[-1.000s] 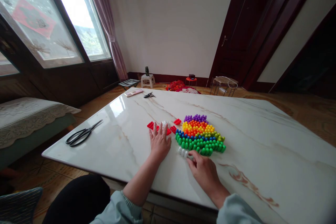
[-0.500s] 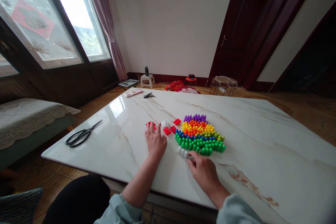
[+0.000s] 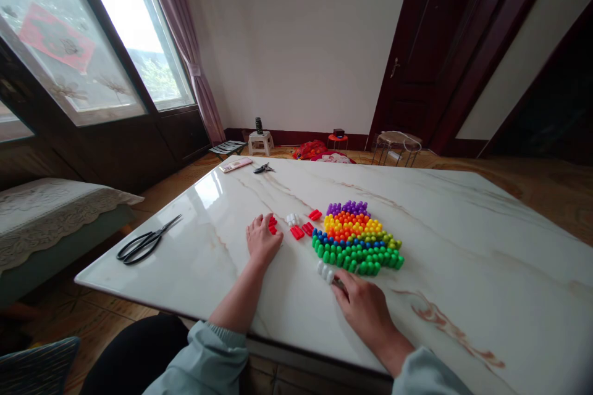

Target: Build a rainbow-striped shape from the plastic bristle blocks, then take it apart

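On the white marbled table, several rows of plastic beads [image 3: 352,237] form a block of purple, orange, yellow, blue, olive and green. My right hand [image 3: 365,302] is closed at the block's near edge, its thumb and fingers pinching the end of a short row of white beads [image 3: 325,271]. Farther left, my left hand [image 3: 263,239] curls around a cluster of red beads [image 3: 272,224], which shows between fingers and thumb. Between hand and block lie small red bead pieces [image 3: 297,232] and a white bead cluster [image 3: 293,219].
Black-handled scissors [image 3: 147,243] lie at the table's left side. Toward the far edge are a pink phone [image 3: 236,165] and dark pliers [image 3: 264,168]. Beyond the table stand a white stool [image 3: 260,142] and a round stool [image 3: 397,139].
My left hand has shifted left and its fingers have curled around the red beads. My right hand still pinches the white row beside the green beads. The view has shifted slightly.
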Action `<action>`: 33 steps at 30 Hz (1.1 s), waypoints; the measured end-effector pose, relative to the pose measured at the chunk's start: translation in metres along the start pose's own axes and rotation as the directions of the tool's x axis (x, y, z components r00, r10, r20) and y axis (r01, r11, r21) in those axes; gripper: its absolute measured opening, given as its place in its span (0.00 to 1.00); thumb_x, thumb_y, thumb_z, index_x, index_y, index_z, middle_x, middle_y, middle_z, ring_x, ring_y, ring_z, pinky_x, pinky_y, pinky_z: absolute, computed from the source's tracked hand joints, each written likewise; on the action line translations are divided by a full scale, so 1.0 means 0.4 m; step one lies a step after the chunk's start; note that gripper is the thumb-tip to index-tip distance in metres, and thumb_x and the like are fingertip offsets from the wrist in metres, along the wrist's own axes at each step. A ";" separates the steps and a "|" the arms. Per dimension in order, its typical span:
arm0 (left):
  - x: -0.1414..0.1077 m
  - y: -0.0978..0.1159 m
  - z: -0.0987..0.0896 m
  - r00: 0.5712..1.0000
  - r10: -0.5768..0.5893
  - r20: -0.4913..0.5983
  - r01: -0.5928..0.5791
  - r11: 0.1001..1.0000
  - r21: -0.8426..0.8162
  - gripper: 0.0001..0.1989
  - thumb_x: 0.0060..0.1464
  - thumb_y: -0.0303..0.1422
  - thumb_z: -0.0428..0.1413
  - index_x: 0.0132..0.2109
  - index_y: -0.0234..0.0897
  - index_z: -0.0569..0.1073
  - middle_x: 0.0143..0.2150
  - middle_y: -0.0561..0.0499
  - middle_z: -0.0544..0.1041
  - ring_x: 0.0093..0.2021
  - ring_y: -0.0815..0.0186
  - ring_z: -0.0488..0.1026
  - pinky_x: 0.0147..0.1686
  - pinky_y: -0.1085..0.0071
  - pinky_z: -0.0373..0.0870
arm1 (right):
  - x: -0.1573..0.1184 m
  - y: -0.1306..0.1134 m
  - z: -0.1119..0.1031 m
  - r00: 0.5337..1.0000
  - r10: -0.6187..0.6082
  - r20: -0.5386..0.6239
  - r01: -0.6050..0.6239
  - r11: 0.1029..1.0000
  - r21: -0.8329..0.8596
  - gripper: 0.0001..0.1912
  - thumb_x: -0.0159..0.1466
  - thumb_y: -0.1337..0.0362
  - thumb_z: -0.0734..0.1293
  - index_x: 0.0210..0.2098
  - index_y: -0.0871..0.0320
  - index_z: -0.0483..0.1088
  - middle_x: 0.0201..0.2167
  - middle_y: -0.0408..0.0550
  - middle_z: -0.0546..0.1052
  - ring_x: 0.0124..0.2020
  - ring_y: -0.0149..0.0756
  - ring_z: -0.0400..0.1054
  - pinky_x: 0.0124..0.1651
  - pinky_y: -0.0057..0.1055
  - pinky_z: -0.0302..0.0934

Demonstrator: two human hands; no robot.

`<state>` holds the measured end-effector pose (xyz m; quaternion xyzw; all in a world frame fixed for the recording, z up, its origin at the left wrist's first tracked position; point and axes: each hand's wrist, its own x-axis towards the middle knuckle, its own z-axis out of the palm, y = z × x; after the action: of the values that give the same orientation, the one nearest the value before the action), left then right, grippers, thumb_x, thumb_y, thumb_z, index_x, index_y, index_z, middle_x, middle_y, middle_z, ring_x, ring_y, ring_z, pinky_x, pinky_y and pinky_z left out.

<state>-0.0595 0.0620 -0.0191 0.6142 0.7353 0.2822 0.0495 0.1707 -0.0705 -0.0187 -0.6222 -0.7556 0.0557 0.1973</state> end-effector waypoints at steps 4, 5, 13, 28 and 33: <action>-0.008 -0.006 0.003 0.998 0.058 -0.035 -0.060 0.996 -0.070 0.25 0.44 0.26 0.53 0.50 0.46 0.74 0.58 0.50 0.68 0.54 0.57 0.67 0.55 0.64 0.61 | 0.002 0.000 0.003 1.000 -0.009 -0.011 0.009 0.999 -0.031 0.09 0.64 0.64 0.60 0.40 0.53 0.71 0.36 0.43 0.79 0.34 0.34 0.73 0.32 0.26 0.55; -0.008 -0.008 0.004 0.997 0.067 -0.036 -0.070 0.995 -0.073 0.24 0.43 0.26 0.53 0.49 0.46 0.75 0.57 0.51 0.68 0.53 0.57 0.67 0.54 0.64 0.62 | 0.002 0.000 0.003 1.000 -0.013 -0.011 0.012 0.999 -0.036 0.09 0.64 0.64 0.60 0.40 0.53 0.71 0.36 0.43 0.79 0.34 0.34 0.73 0.32 0.27 0.55; 0.006 -0.003 0.007 0.999 0.041 0.001 -0.041 0.999 0.003 0.23 0.45 0.33 0.55 0.51 0.52 0.74 0.58 0.49 0.68 0.56 0.51 0.63 0.53 0.56 0.60 | 0.003 -0.004 0.000 1.000 -0.017 -0.012 0.016 0.998 -0.056 0.09 0.64 0.63 0.60 0.41 0.53 0.71 0.35 0.43 0.79 0.33 0.34 0.73 0.31 0.27 0.54; -0.007 0.001 0.016 0.979 0.150 -0.135 -0.164 0.982 -0.098 0.18 0.47 0.26 0.52 0.46 0.40 0.76 0.51 0.46 0.67 0.48 0.61 0.70 0.47 0.68 0.69 | 0.001 -0.009 -0.008 1.000 -0.021 0.000 0.021 0.998 -0.065 0.09 0.65 0.64 0.60 0.41 0.53 0.71 0.35 0.43 0.79 0.33 0.34 0.73 0.30 0.27 0.53; 0.000 -0.005 0.018 0.985 0.150 -0.081 -0.162 0.972 -0.167 0.21 0.49 0.25 0.50 0.50 0.41 0.76 0.51 0.46 0.70 0.44 0.62 0.73 0.46 0.68 0.70 | -0.001 -0.009 -0.010 1.000 -0.023 0.004 0.024 0.998 -0.060 0.09 0.65 0.64 0.60 0.41 0.53 0.71 0.35 0.43 0.79 0.33 0.34 0.73 0.30 0.28 0.53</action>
<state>-0.0583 0.0645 -0.0260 0.6536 0.6586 0.3688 0.0553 0.1690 -0.0724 -0.0141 -0.6189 -0.7645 0.0316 0.1776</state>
